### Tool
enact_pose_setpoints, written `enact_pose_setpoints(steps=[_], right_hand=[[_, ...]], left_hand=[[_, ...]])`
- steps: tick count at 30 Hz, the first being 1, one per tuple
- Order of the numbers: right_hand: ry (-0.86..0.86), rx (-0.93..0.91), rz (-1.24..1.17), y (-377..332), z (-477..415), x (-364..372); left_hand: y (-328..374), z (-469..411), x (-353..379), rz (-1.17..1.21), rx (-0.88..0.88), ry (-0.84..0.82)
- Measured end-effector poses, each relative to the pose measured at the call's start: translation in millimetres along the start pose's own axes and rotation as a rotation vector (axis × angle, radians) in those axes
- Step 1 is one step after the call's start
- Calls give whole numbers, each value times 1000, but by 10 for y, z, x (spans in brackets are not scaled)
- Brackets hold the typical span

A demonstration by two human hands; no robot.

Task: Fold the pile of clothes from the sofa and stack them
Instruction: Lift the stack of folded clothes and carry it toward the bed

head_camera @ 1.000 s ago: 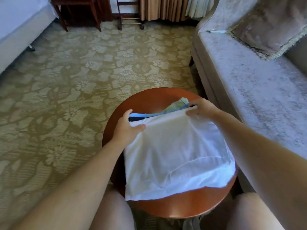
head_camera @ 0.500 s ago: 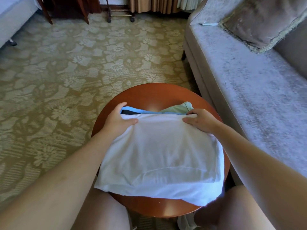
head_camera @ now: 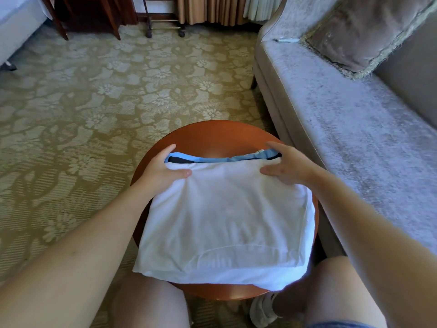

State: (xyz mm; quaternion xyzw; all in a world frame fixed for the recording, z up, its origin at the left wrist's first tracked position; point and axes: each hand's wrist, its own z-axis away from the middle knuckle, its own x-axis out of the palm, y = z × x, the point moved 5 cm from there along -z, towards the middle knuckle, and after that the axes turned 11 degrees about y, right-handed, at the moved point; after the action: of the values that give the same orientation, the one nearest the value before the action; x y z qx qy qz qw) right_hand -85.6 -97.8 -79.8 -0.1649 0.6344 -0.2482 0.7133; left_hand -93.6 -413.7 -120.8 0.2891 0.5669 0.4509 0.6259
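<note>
Soft, floppy white shirt lies on top.
Left hand at 10 o'clock, right hand at 2, curl round its far corners, maybe the blue clothes too.

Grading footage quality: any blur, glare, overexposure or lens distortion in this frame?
Head view: wide-angle bending curves the front edge of the grey velvet sofa; the folded white shirt is bright, its creases faint; the right hand looks slightly motion-soft, the left hand sharper; a soft sheen on the round reddish-brown wooden table.
</note>
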Motion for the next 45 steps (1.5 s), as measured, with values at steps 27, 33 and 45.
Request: enact_pose_setpoints(steps=[27,33,45], right_hand=[[-145,-7,-74,237,-756,509],[-223,52,-80,369,-327,485],[52,-24,-195,235,742,224]], left_hand=[[-288,-155,61,-26,-43,152],[-256,28,89,-47,-75,69],[150,679,-152,-24,68,158]])
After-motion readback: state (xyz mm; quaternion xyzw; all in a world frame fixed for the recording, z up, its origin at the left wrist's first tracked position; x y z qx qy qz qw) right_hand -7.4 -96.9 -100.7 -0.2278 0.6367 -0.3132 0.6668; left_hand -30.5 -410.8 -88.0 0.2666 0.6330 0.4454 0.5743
